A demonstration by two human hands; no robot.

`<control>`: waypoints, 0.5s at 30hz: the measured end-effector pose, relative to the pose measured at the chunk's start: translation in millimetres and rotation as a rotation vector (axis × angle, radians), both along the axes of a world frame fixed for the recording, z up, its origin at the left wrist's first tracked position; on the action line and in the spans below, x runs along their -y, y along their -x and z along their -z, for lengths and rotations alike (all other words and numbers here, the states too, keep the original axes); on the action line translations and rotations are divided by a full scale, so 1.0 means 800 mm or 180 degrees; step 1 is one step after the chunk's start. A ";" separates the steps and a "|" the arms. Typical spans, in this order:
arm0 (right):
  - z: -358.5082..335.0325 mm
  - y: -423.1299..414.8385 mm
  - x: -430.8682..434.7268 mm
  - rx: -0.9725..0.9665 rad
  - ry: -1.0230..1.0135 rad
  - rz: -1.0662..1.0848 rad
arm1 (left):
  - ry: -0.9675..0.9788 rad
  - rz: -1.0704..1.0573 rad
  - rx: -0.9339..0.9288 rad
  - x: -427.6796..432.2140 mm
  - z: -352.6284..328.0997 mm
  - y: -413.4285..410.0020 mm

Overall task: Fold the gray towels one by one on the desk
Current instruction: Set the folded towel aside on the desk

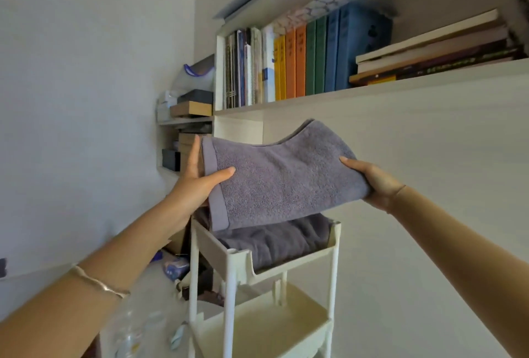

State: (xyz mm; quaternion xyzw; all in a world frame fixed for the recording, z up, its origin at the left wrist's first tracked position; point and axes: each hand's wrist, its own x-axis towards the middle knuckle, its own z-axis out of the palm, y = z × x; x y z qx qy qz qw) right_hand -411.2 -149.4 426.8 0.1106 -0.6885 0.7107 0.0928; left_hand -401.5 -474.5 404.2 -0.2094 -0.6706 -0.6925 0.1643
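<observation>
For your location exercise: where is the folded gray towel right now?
Center of the head view, the folded gray towel is held between the left hand and right hand, just above the white cart.

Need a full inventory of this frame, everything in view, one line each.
held towel: 1, gray, folded, in the air above the cart
towels in the cart: count unclear, gray, top tray
cart: 1, cream, under the held towel
upright books: one row, yellow, orange, green, blue and others, on the shelf
flat books: one stack, mixed colours, right end of the shelf
shelf: 1, white, on the wall
boxes: several, brown and black, left of the shelf
bracelet: 1, pale metal, left wrist
left hand: 1, holds the towel's hemmed end, thumb on top
right hand: 1, grips the other end
</observation>
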 end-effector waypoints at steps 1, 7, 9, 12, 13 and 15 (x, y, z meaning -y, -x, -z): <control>0.002 0.015 -0.003 -0.0007 -0.0051 -0.0009 | 0.0033 -0.0049 0.0045 -0.002 0.004 0.006; 0.047 0.102 0.011 0.0074 -0.1037 0.0052 | 0.0615 -0.0552 0.0349 0.017 0.047 0.036; 0.063 0.120 0.016 -0.0055 -0.1364 0.0239 | 0.0991 -0.0812 0.0343 0.026 0.054 0.040; 0.065 0.127 0.016 -0.0329 -0.1475 0.0555 | 0.2134 -0.1506 0.0280 0.028 0.050 0.041; 0.064 0.127 0.017 -0.0473 -0.1559 0.0687 | 0.2527 -0.1926 0.0187 0.026 0.044 0.039; 0.062 0.128 0.023 -0.0917 -0.1828 0.1036 | 0.2853 -0.2464 -0.0323 0.017 0.024 0.034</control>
